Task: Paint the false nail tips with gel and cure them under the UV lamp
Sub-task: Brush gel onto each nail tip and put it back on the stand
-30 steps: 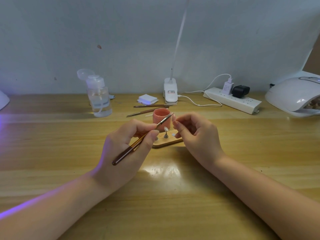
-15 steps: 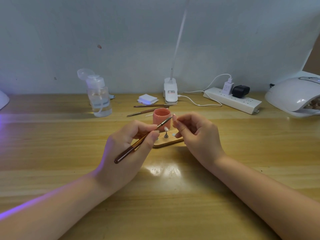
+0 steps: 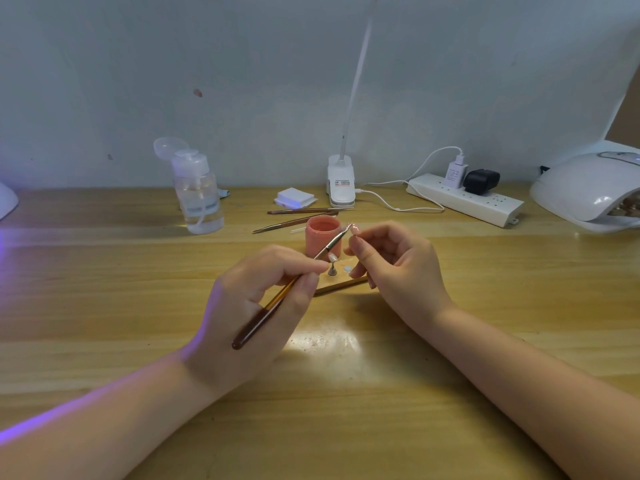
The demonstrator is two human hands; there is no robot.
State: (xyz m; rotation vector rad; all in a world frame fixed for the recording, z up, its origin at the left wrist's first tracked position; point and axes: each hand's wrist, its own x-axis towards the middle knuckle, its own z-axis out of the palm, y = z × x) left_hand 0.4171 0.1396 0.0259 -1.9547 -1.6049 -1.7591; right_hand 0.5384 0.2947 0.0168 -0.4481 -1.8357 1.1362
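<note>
Head view: both hands are raised over the middle of the wooden table (image 3: 104,306). Left hand (image 3: 249,306): grip pinched on a brown-handled brush (image 3: 277,299), held like a pen, handle end down toward the wrist, metal ferrule angled up and to the right. Bristle end meets a pale nail tip (image 3: 354,229), which the right hand (image 3: 394,268) pinches between thumb and forefinger, other fingers loosely curled. Directly behind the brush stands an open pink gel pot (image 3: 322,239). Below the two hands lies a small wooden board (image 3: 341,285); on it a second nail tip (image 3: 332,258) stands upright on a little stand. Further back: two spare brushes (image 3: 298,216) lying flat, a stack of white pads (image 3: 294,197), a clear pump bottle (image 3: 198,199) at left, a clip lamp (image 3: 341,183), a power strip (image 3: 464,199). White UV lamp (image 3: 588,192) sits at far right edge, well apart from the hands.
</note>
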